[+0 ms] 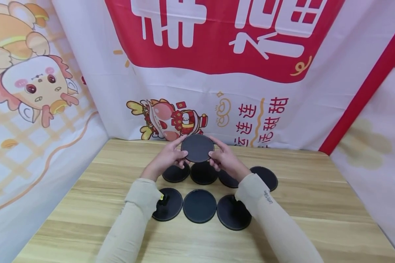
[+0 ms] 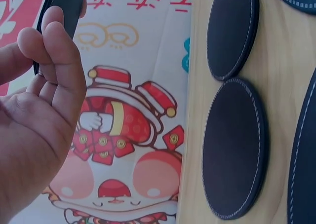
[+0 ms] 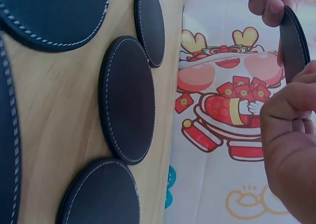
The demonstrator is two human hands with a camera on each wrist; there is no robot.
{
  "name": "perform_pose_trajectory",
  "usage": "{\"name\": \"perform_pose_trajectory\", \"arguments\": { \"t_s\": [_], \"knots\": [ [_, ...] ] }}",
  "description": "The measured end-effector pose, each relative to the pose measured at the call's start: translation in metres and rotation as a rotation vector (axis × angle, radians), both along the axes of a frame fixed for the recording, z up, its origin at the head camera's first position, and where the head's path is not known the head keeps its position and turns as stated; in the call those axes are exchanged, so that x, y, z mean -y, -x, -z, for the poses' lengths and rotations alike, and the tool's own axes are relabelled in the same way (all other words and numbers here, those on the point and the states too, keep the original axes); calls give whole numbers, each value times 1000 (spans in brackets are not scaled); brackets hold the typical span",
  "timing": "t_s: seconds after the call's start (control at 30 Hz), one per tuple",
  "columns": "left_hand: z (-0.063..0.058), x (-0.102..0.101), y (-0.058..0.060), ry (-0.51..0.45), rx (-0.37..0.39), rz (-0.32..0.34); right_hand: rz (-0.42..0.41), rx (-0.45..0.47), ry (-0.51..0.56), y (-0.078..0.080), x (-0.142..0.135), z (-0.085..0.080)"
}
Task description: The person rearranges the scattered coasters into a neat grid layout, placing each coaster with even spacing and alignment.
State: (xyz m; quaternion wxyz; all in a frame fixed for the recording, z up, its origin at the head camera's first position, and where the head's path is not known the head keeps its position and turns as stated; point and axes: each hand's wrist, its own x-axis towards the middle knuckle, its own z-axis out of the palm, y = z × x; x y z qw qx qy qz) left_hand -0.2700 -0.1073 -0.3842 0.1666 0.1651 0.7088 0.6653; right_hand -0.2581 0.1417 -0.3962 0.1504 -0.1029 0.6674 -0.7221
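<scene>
1. Fingers: the fingers (image 1: 181, 155) of the left hand (image 1: 166, 159) pinch the left edge of a round, flat, black leather coaster with pale stitching (image 1: 197, 148). The fingers of the right hand (image 1: 226, 160) pinch its right edge. Both sets are clamped on this one raised coaster; neither is spread free.
2. Wrist views: the left wrist camera shows the left hand's curled fingers (image 2: 54, 46) against the coaster's dark rim. The right wrist camera shows the right thumb and fingers closed on the thin rim, with the left hand's fingers at the far edge.
3. Position of the held coaster: it is lifted clear of the worktop, between the two hands, face tilted toward the person, above the far row of coasters. Being a disc, it has no long axis; its flat face runs side to side, hand to hand. Both hands are equally near, one at each edge.
4. Below the hands: seven more black round coasters lie flat on the light wooden worktop (image 1: 316, 204), four in the far row (image 1: 266, 177) and three in the near row (image 1: 199, 205). Neighbours sit just beside or touching one another.
5. Surroundings: beige sleeves (image 1: 131, 219) cover both forearms. A printed cloth backdrop with red panels and cartoon figures (image 1: 171, 118) encloses the worktop on three sides.
</scene>
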Motion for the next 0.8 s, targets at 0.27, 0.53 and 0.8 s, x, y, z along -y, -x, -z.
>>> {"name": "perform_pose_trajectory", "arguments": {
  "t_s": [0.27, 0.53, 0.8],
  "knots": [
    [6, -18, -6, -2, 21, 24, 15, 12, -24, -12, -17, 3],
    [10, -35, -13, 3, 16, 55, 41, 30, -52, -28, -37, 2],
    [9, -58, -25, -10, 34, 70, 60, 13, -25, -46, -60, 3]
  ]
}}
